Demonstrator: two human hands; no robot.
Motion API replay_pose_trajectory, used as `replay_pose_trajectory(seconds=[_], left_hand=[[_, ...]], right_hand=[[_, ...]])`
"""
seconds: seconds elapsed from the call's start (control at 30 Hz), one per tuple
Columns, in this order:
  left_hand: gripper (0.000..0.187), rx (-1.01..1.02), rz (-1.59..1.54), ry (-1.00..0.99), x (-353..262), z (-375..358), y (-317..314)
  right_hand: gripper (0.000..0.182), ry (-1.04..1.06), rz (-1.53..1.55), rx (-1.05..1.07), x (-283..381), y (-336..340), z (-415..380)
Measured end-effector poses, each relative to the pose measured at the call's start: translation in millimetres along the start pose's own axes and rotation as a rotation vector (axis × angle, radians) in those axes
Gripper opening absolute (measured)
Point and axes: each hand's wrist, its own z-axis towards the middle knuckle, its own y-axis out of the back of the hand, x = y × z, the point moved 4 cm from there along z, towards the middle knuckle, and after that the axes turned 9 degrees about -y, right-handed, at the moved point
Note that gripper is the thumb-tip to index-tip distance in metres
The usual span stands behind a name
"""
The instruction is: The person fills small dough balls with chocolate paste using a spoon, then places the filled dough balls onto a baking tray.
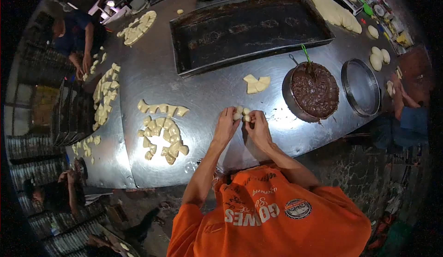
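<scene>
Several small pale dough balls [239, 110] are bunched at the fingertips of both hands, just above the metal table [203, 98]. My left hand [227, 123] is closed with its fingertips on the balls at the left. From the other side, my right hand [257, 127] pinches the balls at the right; the fingers partly hide them. Just beyond my hands lies a flat, cut piece of dough [256, 84]. To the right stands a round pan of dark brown paste [314, 92] with a green-handled utensil [305, 54] stuck in it.
A large black baking tray [251, 24] spans the back. Cut dough strips [164, 132] lie at the left, more pieces [107, 91] farther left. An empty round pan [361, 87] and dough lumps [379, 57] are at the right. Co-workers [76, 35] work around the table.
</scene>
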Motion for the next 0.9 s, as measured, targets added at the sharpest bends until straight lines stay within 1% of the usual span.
replay_pose_trajectory(seconds=[0.1, 0.13, 0.2, 0.23, 0.27, 0.3, 0.33, 0.37, 0.4, 0.43, 0.47, 0.5, 0.53, 0.6, 0.63, 0.67, 0.7, 0.73, 0.8, 0.87, 0.9], left_hand=[[0.049, 0.027, -0.085, 0.064, -4, 1, 5], [0.049, 0.024, -0.083, 0.061, -4, 1, 7], [0.059, -0.008, 0.028, -0.143, -10, 1, 15], [0.059, -0.012, 0.029, -0.141, -6, 5, 19], [0.060, 0.056, 0.048, -0.222, -2, 10, 19], [0.061, 0.122, 0.067, -0.302, 0, 14, 19], [0.061, 0.114, 0.065, -0.300, 4, 21, 20], [0.059, 0.161, -0.126, -0.214, 10, 27, 19], [0.057, 0.206, -0.314, -0.131, 14, 30, 17], [0.051, 0.183, -0.299, -0.104, 7, 29, 25], [0.051, 0.167, -0.297, -0.105, -2, 23, 33], [0.051, 0.119, -0.304, -0.098, -12, 12, 42], [0.050, 0.072, -0.312, -0.086, -20, 0, 48], [0.053, 0.058, -0.309, -0.040, -21, -27, 39], [0.054, 0.033, -0.255, -0.004, -12, -41, 25], [0.055, 0.006, -0.199, 0.028, -5, -55, 11], [0.063, -0.045, -0.076, -0.030, -6, -70, 0], [0.063, -0.056, -0.073, -0.028, -10, -76, -6], [0.068, -0.238, -0.257, 0.025, -15, -90, -11], [0.065, -0.218, -0.281, 0.072, -9, -86, -11], [0.062, -0.194, -0.300, 0.109, -3, -79, -8]], right_hand=[[0.040, 0.017, -0.041, -0.021, -6, -4, -4], [0.041, 0.036, -0.041, -0.017, 1, -3, -4], [0.043, 0.080, -0.064, -0.042, 14, 6, -2], [0.045, 0.115, -0.089, -0.064, 23, 10, -3], [0.045, 0.116, -0.091, -0.059, 18, 9, 3], [0.048, 0.172, -0.183, 0.022, 13, 5, 15], [0.051, 0.232, -0.277, 0.101, 12, 2, 28], [0.048, 0.191, -0.254, 0.159, 14, 0, 38], [0.048, 0.200, -0.258, 0.162, 17, 3, 41], [0.046, 0.177, -0.200, 0.242, 25, 7, 46], [0.044, 0.152, -0.143, 0.327, 37, 12, 49], [0.041, 0.208, -0.162, 0.329, 50, 18, 44], [0.041, 0.216, -0.165, 0.342, 54, 20, 38], [0.042, 0.275, -0.111, 0.431, 55, 17, 19], [0.046, 0.217, -0.104, 0.523, 45, 10, 10], [0.046, 0.218, -0.107, 0.538, 36, 6, 1], [0.049, 0.273, -0.125, 0.539, 28, 2, -8], [0.052, 0.332, -0.141, 0.538, 24, 0, -13], [0.056, 0.352, -0.132, 0.541, 22, 0, -16], [0.056, 0.322, -0.244, 0.450, 21, -3, -11], [0.049, 0.250, -0.228, 0.505, 22, -8, -4]])
